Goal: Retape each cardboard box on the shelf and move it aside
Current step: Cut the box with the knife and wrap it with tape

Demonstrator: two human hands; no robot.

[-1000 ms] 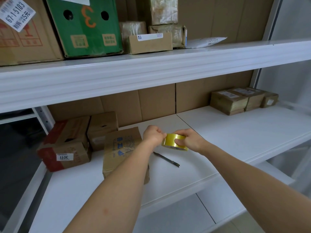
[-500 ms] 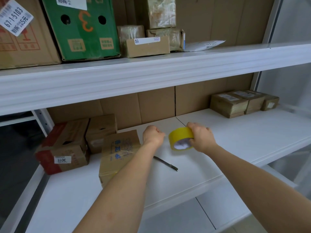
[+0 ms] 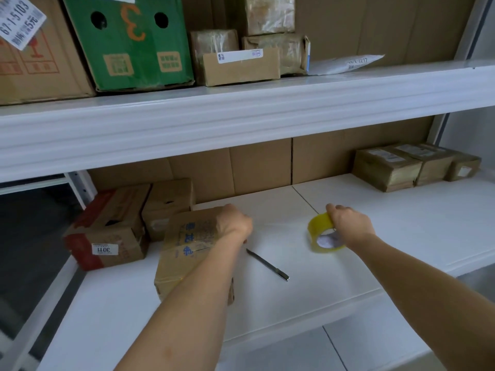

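Taping barely begun: left hand (image 3: 235, 223) fingers curled against the near cardboard box (image 3: 187, 245), apparently pinching the tape end, right hand (image 3: 351, 226) fingers clamped on the tape roll (image 3: 321, 232); 2 boxes (image 3: 128, 223) beyond the left fingers look untouched.

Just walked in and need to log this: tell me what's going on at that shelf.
A person is retaping boxes on a white shelf. The right hand grips a yellow tape roll, held apart from the left hand, which is closed at the top edge of a brown box with blue print. A clear strip seems to stretch between them, though it is faint. A slim cutter lies on the shelf between the arms. More boxes sit at the far left and right.
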